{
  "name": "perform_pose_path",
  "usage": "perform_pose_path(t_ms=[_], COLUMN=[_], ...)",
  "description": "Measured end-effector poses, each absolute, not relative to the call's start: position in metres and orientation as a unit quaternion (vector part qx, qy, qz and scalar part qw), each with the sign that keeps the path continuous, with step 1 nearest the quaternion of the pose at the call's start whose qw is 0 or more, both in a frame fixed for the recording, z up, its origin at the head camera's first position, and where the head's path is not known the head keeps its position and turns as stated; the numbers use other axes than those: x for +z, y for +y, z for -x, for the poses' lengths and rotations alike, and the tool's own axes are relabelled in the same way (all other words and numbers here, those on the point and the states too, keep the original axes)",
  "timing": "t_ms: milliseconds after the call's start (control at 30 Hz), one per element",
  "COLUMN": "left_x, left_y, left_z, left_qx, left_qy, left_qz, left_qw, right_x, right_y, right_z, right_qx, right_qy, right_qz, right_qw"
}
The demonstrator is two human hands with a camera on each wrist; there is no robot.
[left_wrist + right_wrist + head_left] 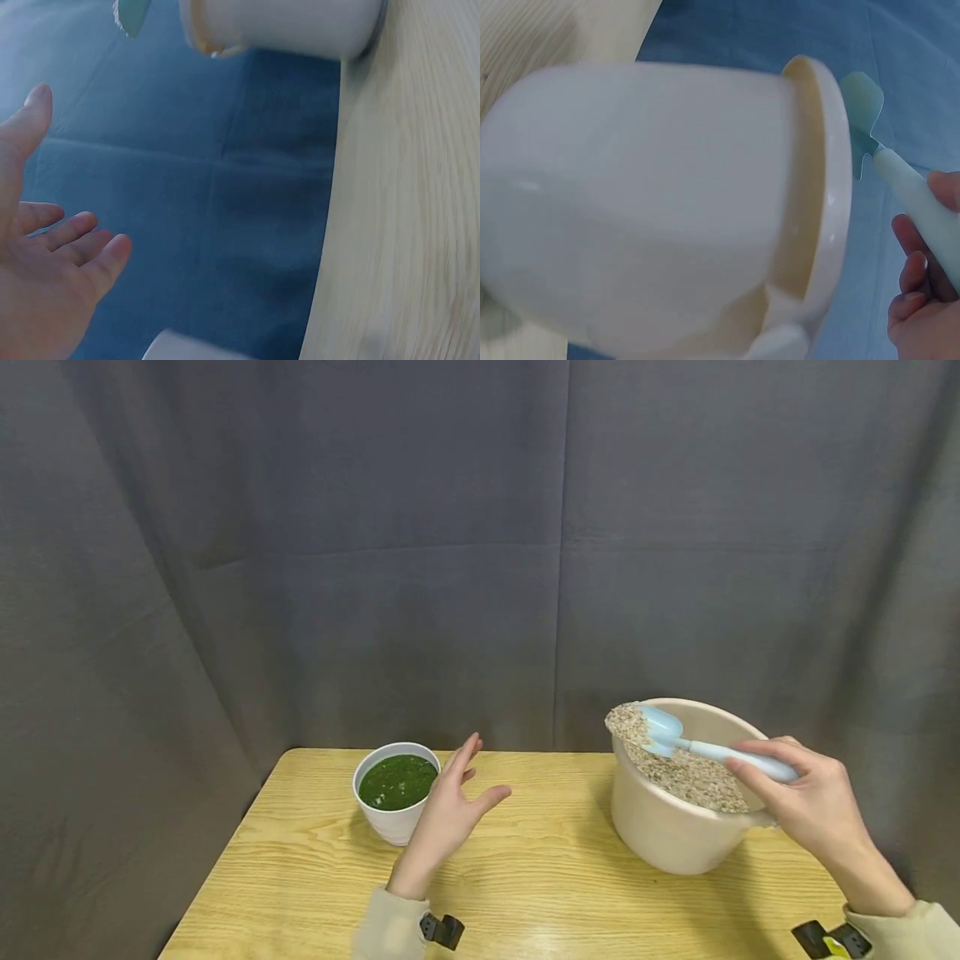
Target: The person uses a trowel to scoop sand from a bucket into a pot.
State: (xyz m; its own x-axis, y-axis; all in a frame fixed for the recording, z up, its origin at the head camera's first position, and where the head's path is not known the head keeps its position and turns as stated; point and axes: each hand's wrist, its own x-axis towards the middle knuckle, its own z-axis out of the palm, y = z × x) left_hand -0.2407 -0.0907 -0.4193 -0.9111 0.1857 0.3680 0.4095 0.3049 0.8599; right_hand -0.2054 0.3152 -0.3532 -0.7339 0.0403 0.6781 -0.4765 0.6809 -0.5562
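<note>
Scooping step, I'd say: right hand (813, 789) grips the trowel (663, 727), heaped with grit (627, 723), above the bucket (667, 835) on the right. Left hand (444, 814) is spread, empty, near the pot (392, 823) at left. Next move probably needs the trowel kept level.

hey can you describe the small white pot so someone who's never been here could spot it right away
Start at the wooden table and go to its far edge, on the left. There, beside the left hand, stands the small white pot. Dark green contents set it apart from the larger cream tub on the right, which holds pale grains.
</note>
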Motion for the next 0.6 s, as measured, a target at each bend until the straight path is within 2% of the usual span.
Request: perform_pose_path(t_ms=[433,600], left_x=[-0.422,-0.416], left_y=[-0.155,-0.167], left_z=[0.225,0.221], left_qx=[-0.515,-0.472], left_qy=[-0.838,-0.862], left_qz=[0.102,0.067], left_qw=[0.148,0.171], right_x=[-0.343,-0.335], right_y=[0.266,0.255], right_z=[0.204,0.202], right_qx=[0.405,0.422], right_qy=[-0.844,-0.819], right_qz=[-0.133,-0.180], right_qw=[0.326,0.344])
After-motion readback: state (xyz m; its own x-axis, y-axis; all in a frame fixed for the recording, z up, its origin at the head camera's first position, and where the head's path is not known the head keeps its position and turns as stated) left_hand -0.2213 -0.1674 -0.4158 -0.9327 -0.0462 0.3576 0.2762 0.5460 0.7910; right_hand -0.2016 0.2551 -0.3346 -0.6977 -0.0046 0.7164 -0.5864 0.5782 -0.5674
